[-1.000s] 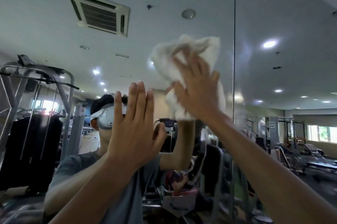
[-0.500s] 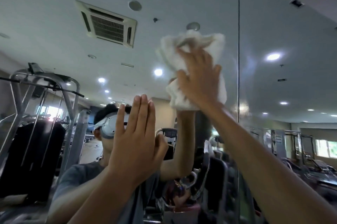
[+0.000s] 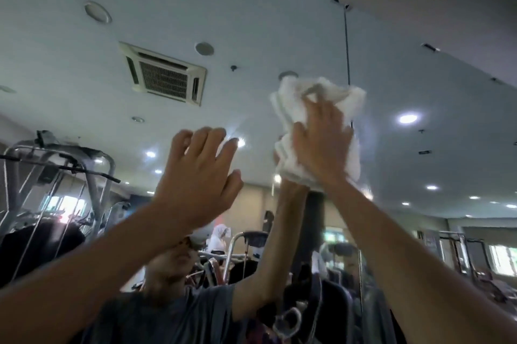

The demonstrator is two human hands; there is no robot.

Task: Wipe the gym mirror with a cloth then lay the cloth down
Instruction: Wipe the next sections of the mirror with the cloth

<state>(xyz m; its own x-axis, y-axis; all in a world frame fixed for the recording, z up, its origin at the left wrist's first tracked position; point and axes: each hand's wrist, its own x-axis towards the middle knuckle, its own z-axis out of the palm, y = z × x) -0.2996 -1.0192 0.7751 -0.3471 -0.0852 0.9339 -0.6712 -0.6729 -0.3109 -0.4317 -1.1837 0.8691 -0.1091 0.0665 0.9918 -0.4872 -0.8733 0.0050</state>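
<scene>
The gym mirror (image 3: 84,63) fills the view and reflects the ceiling and the gym. My right hand (image 3: 321,145) presses a bunched white cloth (image 3: 291,108) flat against the glass, high up and just left of the vertical seam (image 3: 347,44) between two mirror panels. My left hand (image 3: 195,175) is raised beside it, lower and to the left, fingers spread and holding nothing; whether its palm touches the glass I cannot tell. My own reflection, in a grey shirt, shows below between my forearms.
The mirror's top edge (image 3: 419,44) runs diagonally across the upper right. Reflected in the glass are a ceiling air vent (image 3: 165,75), round ceiling lights, a cable machine frame (image 3: 56,159) at left and more gym machines at lower right.
My right hand has slid the cloth up and to the right, close to the panel seam. My left hand has risen too, and my head has tilted further upward.
</scene>
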